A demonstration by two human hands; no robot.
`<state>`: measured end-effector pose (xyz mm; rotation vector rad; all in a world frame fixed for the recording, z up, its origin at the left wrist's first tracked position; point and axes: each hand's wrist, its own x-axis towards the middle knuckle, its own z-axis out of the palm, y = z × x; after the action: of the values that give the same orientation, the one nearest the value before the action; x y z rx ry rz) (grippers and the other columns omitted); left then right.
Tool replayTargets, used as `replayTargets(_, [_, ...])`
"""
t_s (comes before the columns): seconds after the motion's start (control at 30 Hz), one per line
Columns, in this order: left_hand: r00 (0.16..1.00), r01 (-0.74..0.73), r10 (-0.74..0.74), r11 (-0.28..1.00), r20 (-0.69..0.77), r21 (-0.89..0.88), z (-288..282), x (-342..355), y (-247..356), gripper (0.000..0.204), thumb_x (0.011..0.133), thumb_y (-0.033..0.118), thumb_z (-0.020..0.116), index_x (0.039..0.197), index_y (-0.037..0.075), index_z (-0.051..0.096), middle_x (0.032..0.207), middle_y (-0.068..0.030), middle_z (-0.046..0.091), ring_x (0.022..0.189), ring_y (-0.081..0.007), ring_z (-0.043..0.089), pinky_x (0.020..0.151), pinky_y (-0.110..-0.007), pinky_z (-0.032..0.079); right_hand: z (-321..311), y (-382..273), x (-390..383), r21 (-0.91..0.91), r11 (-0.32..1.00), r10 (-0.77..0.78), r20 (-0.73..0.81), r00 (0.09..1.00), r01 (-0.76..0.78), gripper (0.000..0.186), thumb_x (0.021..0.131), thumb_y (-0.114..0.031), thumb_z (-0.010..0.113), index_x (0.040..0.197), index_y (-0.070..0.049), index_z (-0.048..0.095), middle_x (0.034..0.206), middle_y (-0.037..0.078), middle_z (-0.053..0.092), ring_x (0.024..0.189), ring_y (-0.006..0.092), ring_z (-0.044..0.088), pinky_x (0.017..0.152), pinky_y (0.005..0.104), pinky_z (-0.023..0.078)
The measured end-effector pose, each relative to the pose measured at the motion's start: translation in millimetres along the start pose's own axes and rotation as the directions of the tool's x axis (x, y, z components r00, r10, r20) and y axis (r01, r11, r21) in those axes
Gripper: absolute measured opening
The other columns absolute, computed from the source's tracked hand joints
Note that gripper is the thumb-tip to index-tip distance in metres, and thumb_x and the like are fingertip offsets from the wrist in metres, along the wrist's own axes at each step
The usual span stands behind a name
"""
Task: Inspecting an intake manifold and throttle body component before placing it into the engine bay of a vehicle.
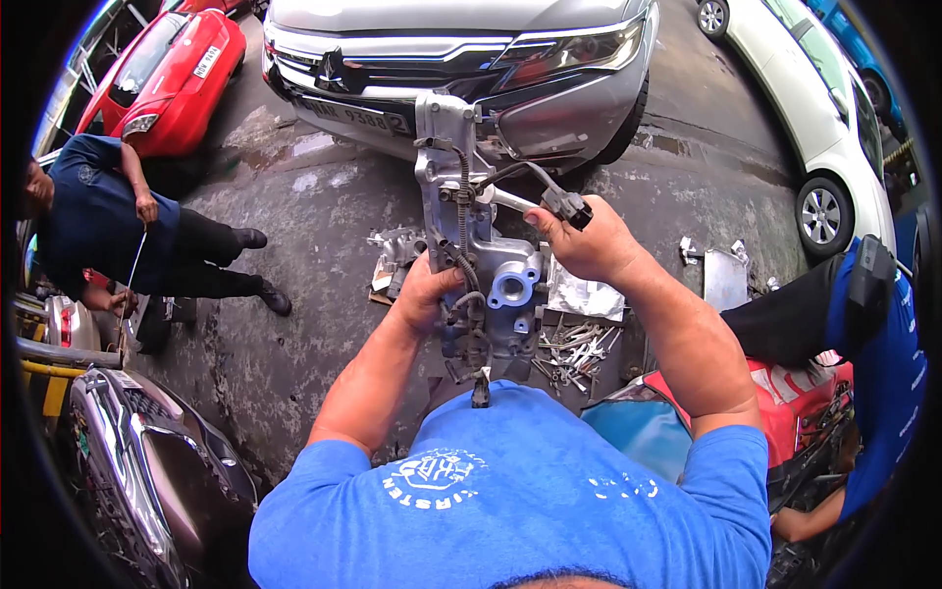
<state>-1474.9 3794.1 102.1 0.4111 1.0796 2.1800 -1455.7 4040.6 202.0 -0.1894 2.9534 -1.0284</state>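
Note:
A long cast-aluminium engine part, which looks like an intake manifold [510, 250], stands out in front of my chest. A dark wiring harness [462, 211] runs down its left side. My left hand [433, 293] is wrapped round that side, over the harness, with the fingertips hidden behind it. My right hand [596, 240] is closed round a silver wrench [510, 199], whose head meets the part near its upper middle. A grey plug connector [567, 204] on a short cable hangs over the right fingers; I cannot tell whether they touch it.
Several loose wrenches [579, 353] lie on the dark floor beyond me. A silver car [392, 49] is parked ahead. On the left, a person [93, 196] holds a thin rod near a motorcycle [167, 471]. Another person in blue [888, 363] is close on the right, beside a red bag [785, 393].

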Motion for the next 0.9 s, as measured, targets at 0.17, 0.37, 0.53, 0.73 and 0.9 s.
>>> replayTargets(0.17, [0.993,0.113,-0.112,0.994,0.040,-0.004,4.9,4.9,6.1,0.064,0.081,0.035,0.075,0.129,-0.004,0.056,0.118,-0.0128,0.066,0.106,-0.0210,0.065,0.093,-0.035,0.052,3.0,-9.5,-1.9,0.148,0.964,0.207,0.111,0.972,-0.222,0.035,0.099,-0.034,0.058,0.096,0.000,0.067,0.071,0.019,0.064,0.070,0.0338,0.064,0.067,0.0428,0.049])
replayTargets(0.37, [0.993,0.089,-0.085,0.995,0.076,-0.048,7.4,16.6,8.5,0.068,0.079,0.032,0.070,0.133,-0.007,0.053,0.122,-0.0149,0.065,0.108,-0.0223,0.064,0.096,-0.035,0.050,-48.4,-0.8,8.9,0.287,0.897,0.180,0.459,0.870,-0.336,0.032,0.102,-0.028,0.056,0.089,0.000,0.062,0.065,0.005,0.056,0.056,0.0132,0.051,0.054,0.0326,0.043])
replayTargets(0.53, [0.990,0.107,-0.103,0.994,0.092,-0.032,13.8,24.0,15.2,0.076,0.079,0.039,0.073,0.136,-0.006,0.050,0.129,-0.0171,0.062,0.116,-0.0260,0.062,0.103,-0.039,0.047,-39.6,31.9,-8.1,0.319,0.946,0.043,0.046,0.998,-0.056,0.023,0.099,-0.022,0.059,0.102,0.000,0.066,0.070,0.007,0.058,0.069,0.0198,0.061,0.065,0.0376,0.050])
replayTargets(0.73, [0.990,0.094,-0.095,0.995,0.103,0.015,8.3,37.2,6.5,0.076,0.080,0.039,0.073,0.136,-0.006,0.050,0.129,-0.0177,0.062,0.116,-0.0264,0.062,0.102,-0.038,0.047,-33.5,17.6,-21.2,-0.063,0.985,-0.169,-0.176,0.970,0.160,0.025,0.091,-0.019,0.067,0.112,-0.005,0.069,0.085,0.013,0.060,0.082,0.0320,0.060,0.074,0.0402,0.050])
replayTargets(0.9, [0.990,0.112,-0.116,0.992,0.075,0.060,15.2,39.5,4.7,0.078,0.079,0.041,0.073,0.136,-0.007,0.050,0.128,-0.0183,0.062,0.114,-0.0266,0.063,0.101,-0.038,0.048,-37.3,30.8,-23.9,-0.066,0.969,-0.246,-0.333,0.910,0.238,0.027,0.085,-0.014,0.071,0.111,-0.004,0.071,0.083,0.011,0.059,0.080,0.0297,0.060,0.072,0.0395,0.050])
